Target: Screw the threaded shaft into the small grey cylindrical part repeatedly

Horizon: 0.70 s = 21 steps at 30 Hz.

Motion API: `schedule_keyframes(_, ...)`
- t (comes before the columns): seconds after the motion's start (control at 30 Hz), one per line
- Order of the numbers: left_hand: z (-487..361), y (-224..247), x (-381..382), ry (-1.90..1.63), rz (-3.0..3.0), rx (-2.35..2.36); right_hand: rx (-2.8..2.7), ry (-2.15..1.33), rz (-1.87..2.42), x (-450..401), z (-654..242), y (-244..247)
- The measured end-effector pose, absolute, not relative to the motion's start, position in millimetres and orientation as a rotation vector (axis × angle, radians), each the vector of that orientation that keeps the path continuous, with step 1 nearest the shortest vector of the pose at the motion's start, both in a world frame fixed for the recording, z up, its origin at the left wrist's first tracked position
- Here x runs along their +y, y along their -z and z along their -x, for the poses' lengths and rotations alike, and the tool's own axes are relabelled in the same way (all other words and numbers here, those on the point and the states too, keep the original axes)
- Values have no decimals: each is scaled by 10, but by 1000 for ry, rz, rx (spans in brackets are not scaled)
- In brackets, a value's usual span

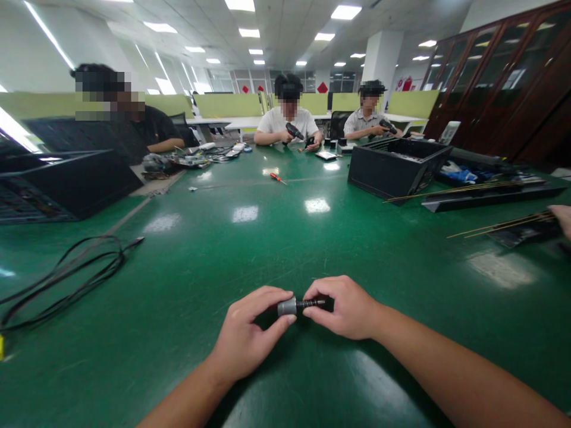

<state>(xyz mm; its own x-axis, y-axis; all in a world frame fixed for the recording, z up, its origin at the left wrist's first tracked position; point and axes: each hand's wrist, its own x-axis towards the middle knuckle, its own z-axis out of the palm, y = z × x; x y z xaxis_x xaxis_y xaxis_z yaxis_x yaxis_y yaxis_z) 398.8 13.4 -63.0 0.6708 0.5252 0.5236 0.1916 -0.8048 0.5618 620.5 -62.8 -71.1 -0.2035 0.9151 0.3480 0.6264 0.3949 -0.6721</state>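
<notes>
In front of me, low over the green table, is a grey cylinder with a thin dark ringed shaft (316, 303), lying sideways; its exact kind cannot be made out. My left hand (250, 324) is closed around the grey cylinder end, thumb below and fingers above. From the other side, the thumb and forefinger of my right hand (345, 306) close about the shaft near where it meets the cylinder. The shaft's metal tip points right, inside the curl of my right hand.
Black cables (89, 279) lie left, near a black computer case (66, 184). An orange screwdriver (276, 178) rests mid-table. Another open case (383, 169) stands right, beside metal panels (491, 193) and thin rods. Three people sit opposite, two holding power drills. A co-worker's hand (562, 219) shows far right.
</notes>
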Motion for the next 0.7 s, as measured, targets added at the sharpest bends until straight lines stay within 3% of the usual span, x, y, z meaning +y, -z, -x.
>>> schedule_keyframes(0.7,-3976,634,132,-977,-2438,567,-1925,-511,1368,-631,-6199,695)
